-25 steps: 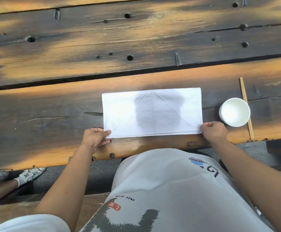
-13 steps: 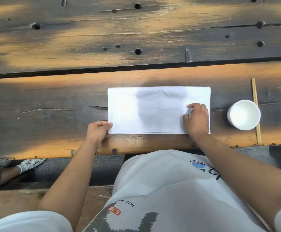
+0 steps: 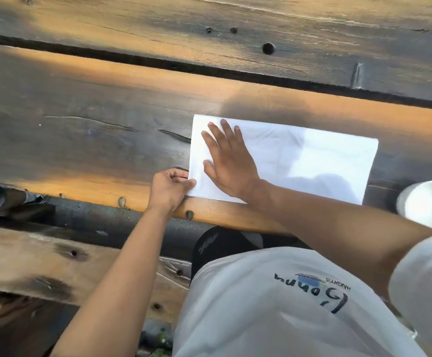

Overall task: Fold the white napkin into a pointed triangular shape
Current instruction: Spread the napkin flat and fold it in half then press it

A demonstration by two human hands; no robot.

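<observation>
The white napkin (image 3: pixel 312 161) lies flat as a long rectangle near the front edge of the dark wooden table (image 3: pixel 93 140). My left hand (image 3: pixel 169 188) pinches the napkin's near left corner between thumb and fingers. My right hand (image 3: pixel 226 161) reaches across and presses flat on the napkin's left part, palm down, fingers spread. The right half of the napkin lies bare.
A white paper cup (image 3: pixel 427 206) stands at the right, just past the napkin's near right corner. A wooden bench (image 3: pixel 42 264) runs below the table edge. Another person's leg (image 3: pixel 1 199) shows at the far left under the table.
My right hand has slid from the napkin's right end across to its left part, flattening it. My left hand stays on the near left corner. The camera has swung left.
</observation>
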